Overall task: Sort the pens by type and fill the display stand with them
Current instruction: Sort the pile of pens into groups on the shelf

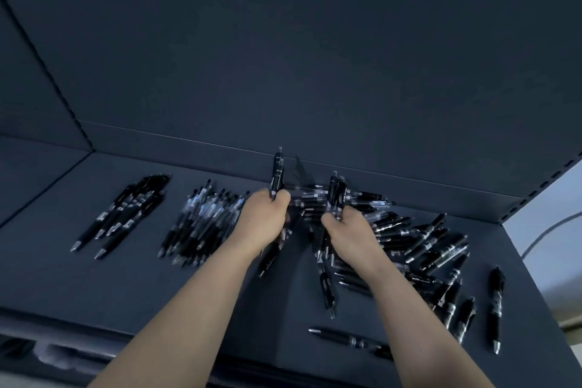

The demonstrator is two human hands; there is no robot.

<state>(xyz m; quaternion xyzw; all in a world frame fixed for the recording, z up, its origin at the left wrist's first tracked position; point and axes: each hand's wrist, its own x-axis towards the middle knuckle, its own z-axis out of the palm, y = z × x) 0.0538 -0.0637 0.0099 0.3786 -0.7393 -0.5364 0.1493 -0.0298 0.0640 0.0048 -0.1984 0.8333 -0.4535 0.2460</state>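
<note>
On a dark shelf [189, 293] lie black pens in three groups. A small sorted row of solid black pens [122, 214] sits at the left. Beside it lies a bunch of clear-barrelled pens [201, 224]. A large unsorted heap of pens [419, 246] spreads across the right. My left hand [267, 220] grips a black pen [277, 173] that stands upright above the fist. My right hand [349, 230] grips a few black pens [337, 192], also pointing up, over the heap's left edge.
The shelf's dark back panel [283, 72] rises just behind the pens. A slotted upright [548, 179] runs along the right side. Loose pens [496, 305] lie near the right front edge, one [343, 337] close to the front lip.
</note>
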